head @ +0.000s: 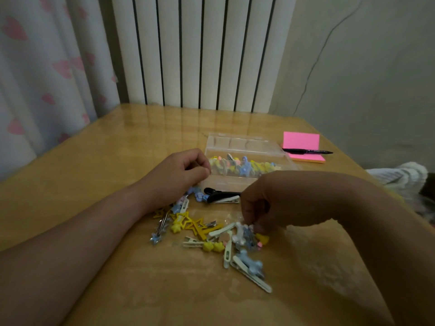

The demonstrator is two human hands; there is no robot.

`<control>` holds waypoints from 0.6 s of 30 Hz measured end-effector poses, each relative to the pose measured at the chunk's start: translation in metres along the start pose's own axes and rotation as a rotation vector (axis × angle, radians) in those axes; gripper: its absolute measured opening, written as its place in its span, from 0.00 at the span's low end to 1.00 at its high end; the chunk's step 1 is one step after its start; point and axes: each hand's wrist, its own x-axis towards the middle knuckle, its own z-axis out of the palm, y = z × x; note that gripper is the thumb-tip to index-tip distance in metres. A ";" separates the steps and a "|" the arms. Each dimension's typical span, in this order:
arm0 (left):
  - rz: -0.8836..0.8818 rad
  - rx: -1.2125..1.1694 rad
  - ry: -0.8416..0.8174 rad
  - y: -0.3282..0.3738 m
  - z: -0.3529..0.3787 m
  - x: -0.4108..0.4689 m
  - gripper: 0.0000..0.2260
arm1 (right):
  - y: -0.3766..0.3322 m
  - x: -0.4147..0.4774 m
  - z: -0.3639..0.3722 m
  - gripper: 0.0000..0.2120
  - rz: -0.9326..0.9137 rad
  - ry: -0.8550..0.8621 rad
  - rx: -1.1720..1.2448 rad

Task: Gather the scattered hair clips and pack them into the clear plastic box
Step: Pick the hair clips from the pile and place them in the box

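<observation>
A clear plastic box (244, 147) lies open on the wooden table, with several yellow, blue and pink hair clips (244, 167) lined up inside. In front of it a loose pile of hair clips (211, 234) is spread out: yellow stars, white bars, blue flowers. A black clip (220, 195) lies between pile and box. My left hand (181, 172) hovers by the box's left end, fingers curled with thumb against forefinger; whether it holds anything I cannot tell. My right hand (261, 205) reaches down into the pile's right side, fingertips pinched on a small clip there.
A pink sticky-note pad (302, 147) with a black pen (308, 151) across it lies right of the box. A white radiator (200, 50) stands behind the table, a heart-print curtain (47, 67) at the left. White fabric (397, 175) lies past the table's right edge.
</observation>
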 end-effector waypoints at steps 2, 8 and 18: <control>-0.004 -0.007 -0.005 0.000 0.000 0.000 0.05 | -0.001 0.000 0.001 0.06 0.019 0.009 -0.037; -0.013 -0.018 -0.010 0.001 0.000 0.000 0.05 | 0.002 -0.007 -0.007 0.06 -0.042 0.053 0.029; -0.018 -0.023 -0.019 0.002 0.000 -0.001 0.05 | 0.087 0.032 0.001 0.03 0.255 1.023 0.220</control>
